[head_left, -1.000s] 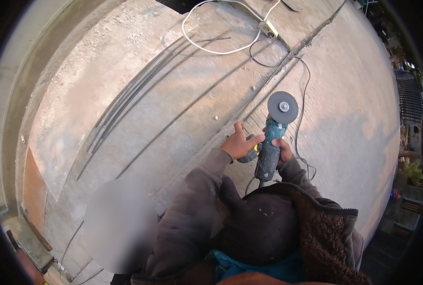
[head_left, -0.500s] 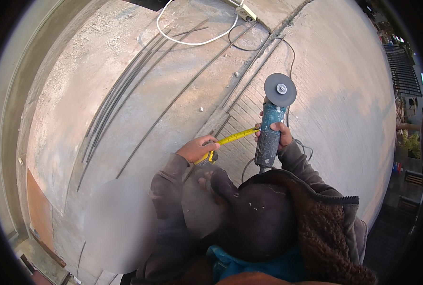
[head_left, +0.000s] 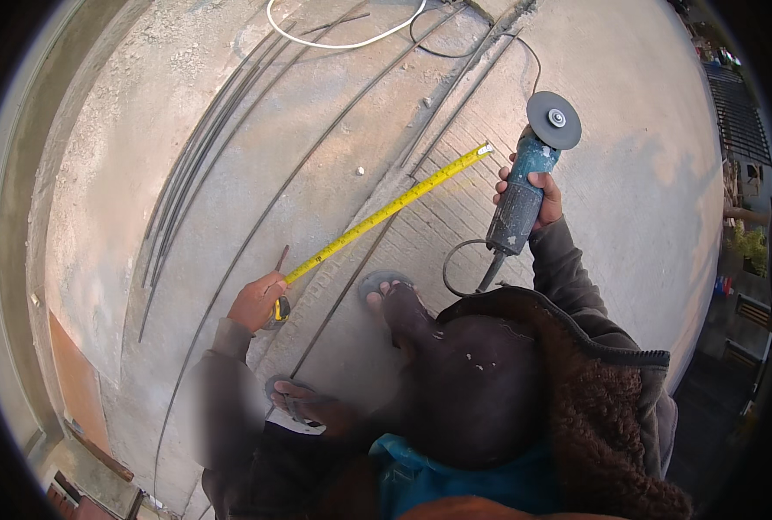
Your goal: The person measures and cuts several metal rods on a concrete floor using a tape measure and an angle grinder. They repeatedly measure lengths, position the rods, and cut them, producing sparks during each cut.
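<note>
My left hand is closed around a tape measure with a black and yellow case. A thin reddish-brown stick juts up beside its fingers; I cannot tell what it is. The yellow tape blade runs far out to the upper right, its metal hook end just left of my right hand and apart from it. That hand grips a teal and black angle grinder by its body, held up with the grey cutting disc at the top. Whether the disc is still cannot be told.
Several thin steel rods lie on the concrete floor to the left. A single rod passes between my sandalled feet. The grinder's black cord loops below it; a white cable curves at the top. Small rubble lies upper left.
My left hand has moved down and left, drawing out a much longer stretch of tape. The grinder has shifted up and right. The tape's hook end no longer sits at my right hand's fingers.
</note>
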`<state>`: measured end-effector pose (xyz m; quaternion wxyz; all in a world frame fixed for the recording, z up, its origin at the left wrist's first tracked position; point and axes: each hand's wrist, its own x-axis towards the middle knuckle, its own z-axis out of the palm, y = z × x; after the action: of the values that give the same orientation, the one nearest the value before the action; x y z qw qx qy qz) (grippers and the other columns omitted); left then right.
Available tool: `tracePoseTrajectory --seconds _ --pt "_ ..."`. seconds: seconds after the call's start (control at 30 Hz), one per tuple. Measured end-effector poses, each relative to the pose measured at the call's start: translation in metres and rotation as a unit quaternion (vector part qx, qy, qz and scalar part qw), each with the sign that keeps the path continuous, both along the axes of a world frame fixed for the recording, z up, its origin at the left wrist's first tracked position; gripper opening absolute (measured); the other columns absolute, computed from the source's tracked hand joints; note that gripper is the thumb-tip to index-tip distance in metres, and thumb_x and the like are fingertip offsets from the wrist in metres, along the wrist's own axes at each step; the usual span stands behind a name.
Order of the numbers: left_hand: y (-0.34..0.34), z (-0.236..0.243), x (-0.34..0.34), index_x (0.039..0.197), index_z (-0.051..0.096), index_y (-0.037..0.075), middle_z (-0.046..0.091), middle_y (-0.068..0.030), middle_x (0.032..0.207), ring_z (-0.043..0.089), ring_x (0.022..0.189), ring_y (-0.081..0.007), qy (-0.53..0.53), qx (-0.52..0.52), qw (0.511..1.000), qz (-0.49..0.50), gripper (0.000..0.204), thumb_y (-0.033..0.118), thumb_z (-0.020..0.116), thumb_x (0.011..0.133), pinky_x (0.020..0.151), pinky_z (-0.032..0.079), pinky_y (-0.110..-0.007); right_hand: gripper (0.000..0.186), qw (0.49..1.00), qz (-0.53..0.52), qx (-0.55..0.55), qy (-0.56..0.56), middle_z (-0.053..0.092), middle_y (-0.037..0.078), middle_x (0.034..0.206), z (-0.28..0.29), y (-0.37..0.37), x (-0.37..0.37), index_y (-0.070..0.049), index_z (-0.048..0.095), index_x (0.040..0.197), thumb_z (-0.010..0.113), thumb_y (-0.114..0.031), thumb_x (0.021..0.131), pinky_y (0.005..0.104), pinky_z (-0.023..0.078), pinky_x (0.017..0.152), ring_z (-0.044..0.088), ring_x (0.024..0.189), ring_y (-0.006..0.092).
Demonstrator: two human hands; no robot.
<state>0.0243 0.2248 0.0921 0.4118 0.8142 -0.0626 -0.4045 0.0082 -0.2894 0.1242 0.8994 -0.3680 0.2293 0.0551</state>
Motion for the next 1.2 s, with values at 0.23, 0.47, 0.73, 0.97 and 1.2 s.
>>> tracePoseTrajectory --seconds 0.23,0.47,0.73,0.97,1.2 --pt "0.063 -0.054 -0.017 0.105 0.058 0.005 0.058 -0.0072 0.082 0.054 0.078 -0.0141 -0.066 0.018 0.971 0.231 0.04 0.043 0.058 0.093 0.072 0.044 -0.03 0.059 0.999 -0.01 -0.048 0.018 0.056 0.015 0.101 0.005 -0.005 -0.009 -0.006 0.043 0.126 0.066 -0.021 0.074 0.0463 0.057 0.074 0.063 0.086 0.0284" --pt "0.048 -0.07 0.021 0.128 0.039 0.005 0.063 -0.0218 0.105 0.061 0.098 -0.0351 -0.145 0.269 0.898 0.316 0.073 0.055 0.067 0.083 0.085 0.046 -0.044 0.057 0.998 -0.001 -0.052 0.04 0.057 0.015 0.1 -0.004 -0.004 -0.011 -0.006 0.043 0.124 0.066 -0.021 0.074 0.047 0.057 0.073 0.063 0.087 0.029" --pt "-0.037 -0.06 0.068 0.121 0.05 0.013 0.062 -0.0115 0.103 0.059 0.097 -0.0312 -0.494 0.497 0.704 0.114 0.05 0.041 0.068 0.085 0.09 0.042 -0.038 0.061 0.995 -0.019 -0.036 0.086 0.057 0.014 0.1 -0.009 -0.012 -0.019 -0.007 0.043 0.126 0.067 -0.021 0.072 0.0475 0.056 0.075 0.063 0.087 0.0294" --pt "-0.25 -0.05 0.132 0.097 0.066 0.005 0.067 -0.011 0.093 0.063 0.089 -0.0283 -0.365 -0.017 0.93 0.05 0.024 0.028 0.066 0.089 0.078 0.049 -0.039 0.057 0.995 -0.045 0.017 0.09 0.058 0.013 0.1 -0.021 -0.012 -0.024 -0.009 0.043 0.126 0.064 -0.018 0.074 0.048 0.056 0.076 0.063 0.088 0.028" --pt "-0.353 -0.069 0.176 0.113 0.067 0.003 0.064 -0.0166 0.106 0.061 0.103 -0.0311 -0.258 0.045 0.965 -0.024 0.036 0.026 0.071 0.085 0.088 0.049 -0.04 0.061 0.991 -0.101 0.035 0.083 0.058 0.013 0.097 -0.026 -0.011 -0.03 -0.008 0.04 0.129 0.063 -0.015 0.074 0.0485 0.056 0.078 0.063 0.086 0.0284"
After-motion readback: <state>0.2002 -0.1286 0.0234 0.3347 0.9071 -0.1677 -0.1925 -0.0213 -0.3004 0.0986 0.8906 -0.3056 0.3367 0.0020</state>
